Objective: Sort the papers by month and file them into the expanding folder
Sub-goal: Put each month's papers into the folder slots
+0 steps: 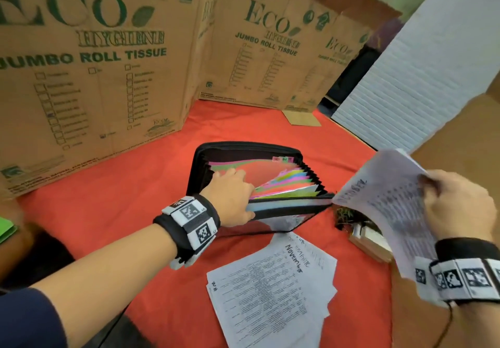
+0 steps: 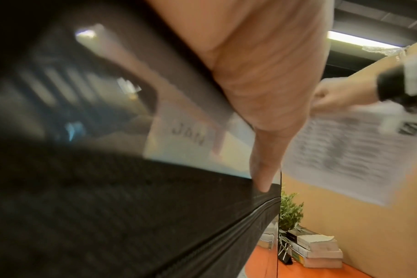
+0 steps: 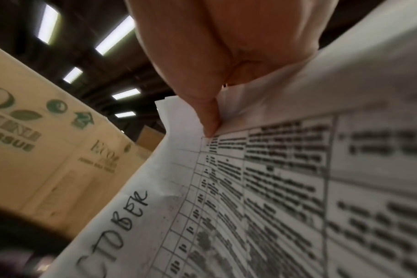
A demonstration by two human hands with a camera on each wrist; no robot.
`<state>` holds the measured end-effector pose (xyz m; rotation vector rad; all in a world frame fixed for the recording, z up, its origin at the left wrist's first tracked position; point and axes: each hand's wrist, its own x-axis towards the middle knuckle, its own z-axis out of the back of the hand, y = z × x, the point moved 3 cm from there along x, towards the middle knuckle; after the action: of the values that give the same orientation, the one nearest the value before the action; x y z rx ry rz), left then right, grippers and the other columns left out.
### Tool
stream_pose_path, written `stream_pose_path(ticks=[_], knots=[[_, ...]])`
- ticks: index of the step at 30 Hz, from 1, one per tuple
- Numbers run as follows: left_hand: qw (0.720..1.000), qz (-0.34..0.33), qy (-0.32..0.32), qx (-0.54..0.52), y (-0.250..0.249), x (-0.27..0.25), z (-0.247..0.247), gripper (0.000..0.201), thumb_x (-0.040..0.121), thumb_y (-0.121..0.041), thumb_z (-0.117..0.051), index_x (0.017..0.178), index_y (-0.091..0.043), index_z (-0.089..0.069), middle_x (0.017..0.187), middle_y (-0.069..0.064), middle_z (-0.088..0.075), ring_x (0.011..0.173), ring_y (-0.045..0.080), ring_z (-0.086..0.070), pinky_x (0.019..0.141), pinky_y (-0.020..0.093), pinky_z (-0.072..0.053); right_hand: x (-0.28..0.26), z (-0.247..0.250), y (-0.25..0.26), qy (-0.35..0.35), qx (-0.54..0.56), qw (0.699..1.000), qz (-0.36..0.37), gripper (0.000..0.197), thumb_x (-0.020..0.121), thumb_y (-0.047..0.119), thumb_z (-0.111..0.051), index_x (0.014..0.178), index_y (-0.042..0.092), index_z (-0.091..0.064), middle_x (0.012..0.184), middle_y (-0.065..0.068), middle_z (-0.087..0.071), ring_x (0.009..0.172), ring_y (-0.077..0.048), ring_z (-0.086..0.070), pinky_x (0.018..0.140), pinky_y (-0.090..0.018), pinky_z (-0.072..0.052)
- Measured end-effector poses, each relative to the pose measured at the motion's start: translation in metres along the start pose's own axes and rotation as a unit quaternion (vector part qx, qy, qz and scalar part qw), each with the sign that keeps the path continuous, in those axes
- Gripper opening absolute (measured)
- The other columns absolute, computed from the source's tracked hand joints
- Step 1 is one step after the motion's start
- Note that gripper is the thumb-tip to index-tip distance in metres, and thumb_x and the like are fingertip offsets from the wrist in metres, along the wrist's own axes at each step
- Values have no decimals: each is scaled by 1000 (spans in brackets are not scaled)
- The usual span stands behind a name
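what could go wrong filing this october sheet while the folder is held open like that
1. The right hand pinches the sheet by one edge, so it bends and could catch on the folder rim and crumple.
2. The left hand spreads only some of the coloured dividers; the tabs are hard to read from the head view, so the sheet might slip into the wrong month.
3. The loose papers lie close by and could get swept.

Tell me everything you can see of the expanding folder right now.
The expanding folder is a black zip-around case lying open on the red cloth, its accordion pockets fanned toward the right. The dividers look like coloured plastic: pink, green, yellow, blue, with small tabs at the far edge. One tab reads JAN in the left wrist view. The left hand reaches into the pockets. Its near cover overlaps loose papers.
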<state>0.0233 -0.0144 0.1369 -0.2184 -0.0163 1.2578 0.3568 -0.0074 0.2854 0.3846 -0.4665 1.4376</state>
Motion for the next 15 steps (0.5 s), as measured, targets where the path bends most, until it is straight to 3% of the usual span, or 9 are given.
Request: stream_pose_path(ticks=[3,9,15], knots=[[1000,-4,-4,-2,-2,-2,0,55,86,-57,-54,128,-22,-55,119,6,-45,117,27,-41,96,47,-37,29,25,33,-35,-6,995,92,14,92,12,-55,100,7,-67,92,-16,-58,79,-40,-56,67,-45,-49],[1000,-5,-13,1,-3,-5,-2,55,86,-57,-54,131,-26,-54,120,7,-47,115,30,-46,103,47,-35,50,29,113,-93,24,962,256,18,91,6,-56,103,10,-69,90,-13,-59,79,-36,-54,61,-40,-41],[999,-19,-27,12,-8,-11,-2,51,86,-52,-54,125,-19,-56,118,8,-46,108,31,-51,93,46,-39,37,-10,193,-53,-57,909,409,19,82,4,-62,92,19,-66,86,-4,-55,83,-29,-51,71,-39,-35]])
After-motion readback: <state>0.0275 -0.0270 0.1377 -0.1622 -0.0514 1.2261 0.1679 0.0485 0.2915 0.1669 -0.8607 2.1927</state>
